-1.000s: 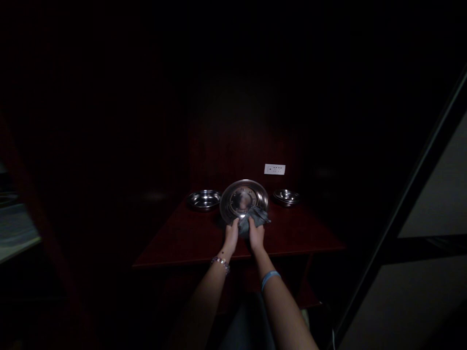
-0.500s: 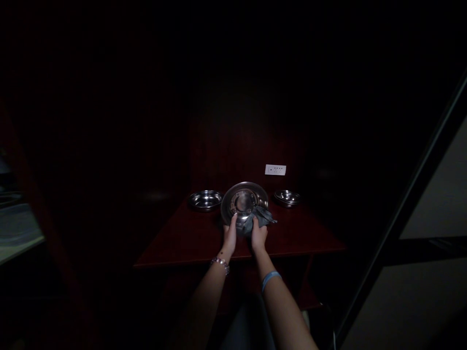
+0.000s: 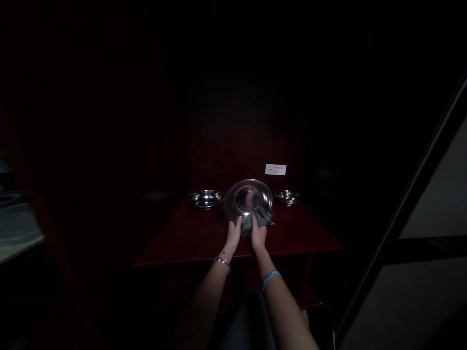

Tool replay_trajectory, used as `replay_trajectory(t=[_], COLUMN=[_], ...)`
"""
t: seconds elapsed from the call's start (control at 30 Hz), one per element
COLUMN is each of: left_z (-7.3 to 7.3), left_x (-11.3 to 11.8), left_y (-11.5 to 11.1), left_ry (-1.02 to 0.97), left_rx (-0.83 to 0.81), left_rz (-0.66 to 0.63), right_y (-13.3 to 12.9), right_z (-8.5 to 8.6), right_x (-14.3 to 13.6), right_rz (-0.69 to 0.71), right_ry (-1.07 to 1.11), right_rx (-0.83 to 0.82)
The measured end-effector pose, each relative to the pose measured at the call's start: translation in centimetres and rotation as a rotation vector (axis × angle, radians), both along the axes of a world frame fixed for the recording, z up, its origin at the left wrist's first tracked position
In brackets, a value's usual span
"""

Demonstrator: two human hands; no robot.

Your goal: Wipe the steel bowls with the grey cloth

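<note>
A round, shiny metal plate (image 3: 248, 197) is held up, tilted steeply with one face toward me, above the dark red tabletop (image 3: 182, 240). My left hand (image 3: 232, 236) grips its lower left rim, thumb on the near face and the other fingers hidden behind. At the lower right rim, my right hand (image 3: 258, 234) is closed on a grey cloth (image 3: 261, 216), which is bunched against the plate. Behind to the left rests a metal dish (image 3: 206, 199); to the right sits a small stack of metal bowls (image 3: 287, 197).
A white power socket (image 3: 275, 169) is set in the dark back panel. The tabletop's front edge runs just below my hands. At far left is a shelf with a pale, blurred container (image 3: 18, 221). A light panel (image 3: 426, 287) stands at the right.
The plate has shifted slightly right and up and seems turned in my hands. My left hand has moved a little right along with it. The cloth stays at the lower right rim.
</note>
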State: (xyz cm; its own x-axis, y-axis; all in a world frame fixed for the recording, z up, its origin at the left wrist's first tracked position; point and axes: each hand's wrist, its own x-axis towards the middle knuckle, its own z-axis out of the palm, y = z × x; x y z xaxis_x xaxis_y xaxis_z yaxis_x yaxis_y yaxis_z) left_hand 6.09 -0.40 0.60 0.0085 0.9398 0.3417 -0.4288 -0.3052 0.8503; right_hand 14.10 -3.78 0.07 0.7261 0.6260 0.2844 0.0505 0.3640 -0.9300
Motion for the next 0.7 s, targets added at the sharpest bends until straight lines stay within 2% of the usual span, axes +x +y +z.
replay_trajectory(t=[0.13,0.3,0.37,0.53,0.63,0.7], left_z=[0.4,1.2,1.5,1.6,0.9,0.2], left_x=[-0.4,-1.1,-1.3,-0.9,-0.1,0.3], left_y=[-0.4,-1.2,-1.4,-1.7,-1.2,-0.7], left_ry=[-0.054,-0.181,-0.187,-0.089,0.020,0.115], left_rx=[-0.063,-0.148,-0.163,-0.047,0.029,0.017], left_rz=[0.051,0.185,0.197,0.077,-0.050,-0.114], right_y=[0.2,0.1,-0.1,-0.1,0.0,0.0], right_z=[-0.2,0.0,0.2,0.2,0.0,0.0], right_x=[0.0,-0.3,-0.3,-0.2,0.0,0.1], right_rz=[0.030,-0.006,-0.013,-0.060,-0.087,-0.083], right_ry=[-0.023,-0.004,0.002,0.073,0.105,0.103], right_rx=[0.029,0.015,0.010,0.027,0.024,0.013])
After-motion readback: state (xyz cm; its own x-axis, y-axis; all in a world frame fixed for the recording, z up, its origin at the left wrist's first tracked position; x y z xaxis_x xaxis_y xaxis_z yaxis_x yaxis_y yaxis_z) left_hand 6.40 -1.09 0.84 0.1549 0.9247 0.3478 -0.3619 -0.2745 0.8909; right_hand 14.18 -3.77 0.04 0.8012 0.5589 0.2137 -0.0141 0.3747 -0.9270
